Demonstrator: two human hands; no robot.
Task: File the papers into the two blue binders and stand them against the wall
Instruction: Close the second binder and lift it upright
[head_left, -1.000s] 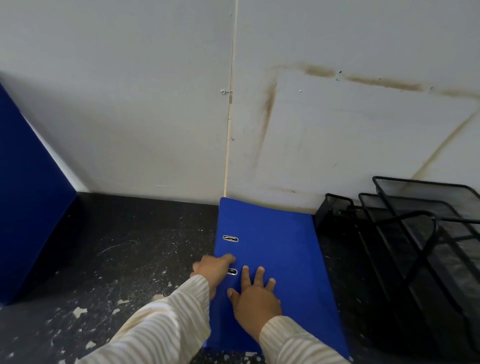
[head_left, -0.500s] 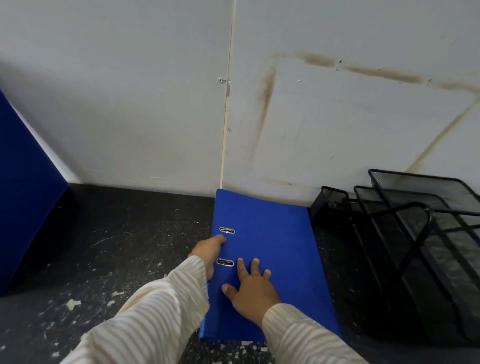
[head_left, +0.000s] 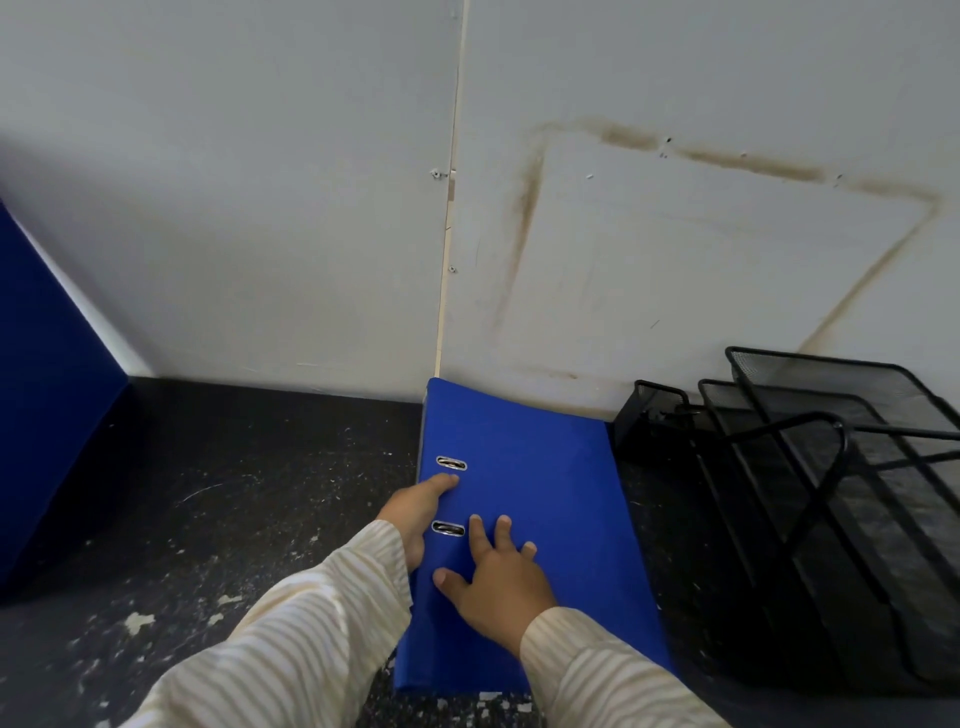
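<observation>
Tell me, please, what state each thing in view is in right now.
Blue binder: closed, lying flat, far end at the wall.
Left hand: grips the binder's spine edge.
Right hand: flat on the cover, fingers straight.
Second blue binder, far left: upright, partly out of frame.
Black mesh tray rack: standing right of the binder.

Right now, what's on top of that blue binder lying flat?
Two hands: the right hand lies flat on the binder, the left hand grips its spine edge, thumb on top. The closed cover hides whatever is inside.
</observation>
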